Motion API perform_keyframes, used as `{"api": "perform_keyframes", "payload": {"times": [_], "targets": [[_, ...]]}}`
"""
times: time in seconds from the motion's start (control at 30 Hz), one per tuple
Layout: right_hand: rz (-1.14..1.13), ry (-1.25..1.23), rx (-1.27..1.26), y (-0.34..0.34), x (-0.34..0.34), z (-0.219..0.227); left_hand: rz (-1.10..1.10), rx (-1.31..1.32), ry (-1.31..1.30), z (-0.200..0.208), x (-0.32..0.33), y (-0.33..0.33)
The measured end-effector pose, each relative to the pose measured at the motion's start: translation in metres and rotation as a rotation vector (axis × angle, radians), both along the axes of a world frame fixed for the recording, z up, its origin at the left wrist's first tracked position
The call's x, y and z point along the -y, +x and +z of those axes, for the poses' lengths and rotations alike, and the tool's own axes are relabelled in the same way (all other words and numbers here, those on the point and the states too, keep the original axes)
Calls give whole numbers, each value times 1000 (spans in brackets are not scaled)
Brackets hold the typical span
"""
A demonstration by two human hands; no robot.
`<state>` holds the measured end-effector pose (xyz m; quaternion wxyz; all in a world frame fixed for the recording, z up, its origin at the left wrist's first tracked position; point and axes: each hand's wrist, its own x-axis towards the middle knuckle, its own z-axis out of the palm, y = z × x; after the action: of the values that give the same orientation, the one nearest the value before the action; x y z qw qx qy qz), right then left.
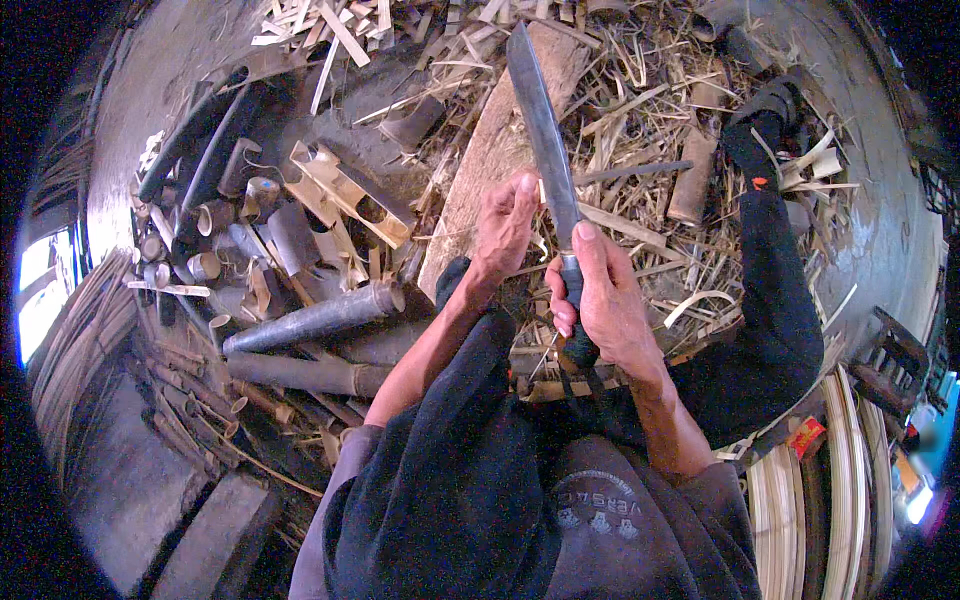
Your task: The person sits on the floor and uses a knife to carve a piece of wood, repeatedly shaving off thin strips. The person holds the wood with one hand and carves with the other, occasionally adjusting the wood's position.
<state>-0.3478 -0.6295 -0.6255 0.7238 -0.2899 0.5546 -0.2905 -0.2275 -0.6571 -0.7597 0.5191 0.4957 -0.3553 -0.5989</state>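
A long machete [545,120] with a broad grey blade points up and away from me. My right hand [610,300] is wrapped round its dark handle, thumb laid along the top near the blade. Left of the blade, my left hand [503,228] is closed, thumb and fingertips drawn together beside the cutting area. A small pale bit shows at those fingertips, but I cannot make out what they hold. Beneath the hands a long wooden plank [500,140] slants away over the ground. My legs, in dark cloth, lie on either side.
Cut bamboo tubes [310,320] and split bamboo pieces [350,195] are heaped at left. Shavings [640,120] cover the ground around the plank, with a bamboo section [692,175] among them. Pale bamboo strips [850,480] lie bundled at the lower right.
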Motion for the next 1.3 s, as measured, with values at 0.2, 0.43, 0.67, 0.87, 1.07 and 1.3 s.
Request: {"api": "perform_keyframes", "payload": {"times": [0.2,0.43,0.67,0.87,1.07,1.3], "targets": [[-3,-38,-40,3,0,-2,-12,48,61,16,2,0],[49,-134,-146,8,-5,-4,25,-38,-89,10,3,-3],[67,-129,-197,9,-4,1,11,52,-86,20,4,-1],[114,-297,-172,11,-2,-15,32,-74,-24,10,4,1],[121,-358,-209,13,-2,-7,-6,-17,-94,31,9,8],[79,-346,-226,20,-5,7,-13,192,51,40,11,16]]}}
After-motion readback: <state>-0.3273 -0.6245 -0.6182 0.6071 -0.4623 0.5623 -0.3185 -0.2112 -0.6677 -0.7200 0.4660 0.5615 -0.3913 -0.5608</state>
